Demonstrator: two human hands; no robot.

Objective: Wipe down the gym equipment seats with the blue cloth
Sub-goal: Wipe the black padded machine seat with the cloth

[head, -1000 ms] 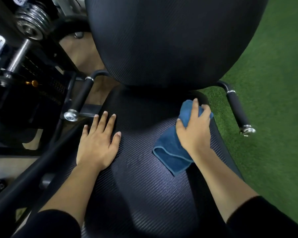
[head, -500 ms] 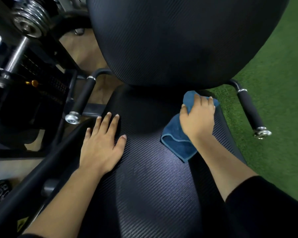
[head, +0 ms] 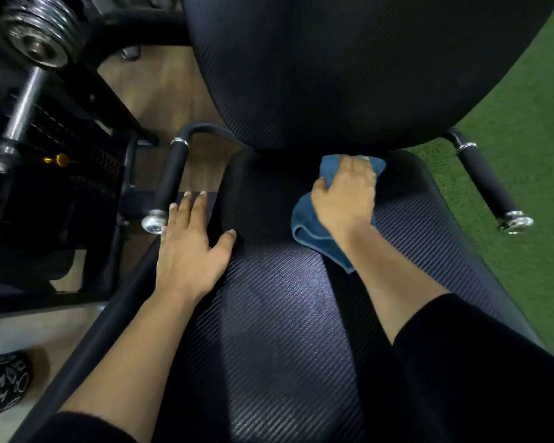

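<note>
Here, left hand (head: 189,254) lies flat; right hand (head: 346,199) grips blue cloth (head: 311,230).

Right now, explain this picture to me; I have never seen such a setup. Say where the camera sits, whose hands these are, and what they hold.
There is no robot here. A person wears a camera on the head, so you look down along both of their arms. The big black textured pad below is the seat of a gym machine, and the rounded pad above it is the backrest. A black grip sticks out on each side: the left handle and the right handle. The right hand holds a blue cloth bunched against the back of the seat, just under the backrest. The left hand lies flat at the seat's left edge and holds nothing. Weight plates are at upper left, and green turf is on the right.
</note>
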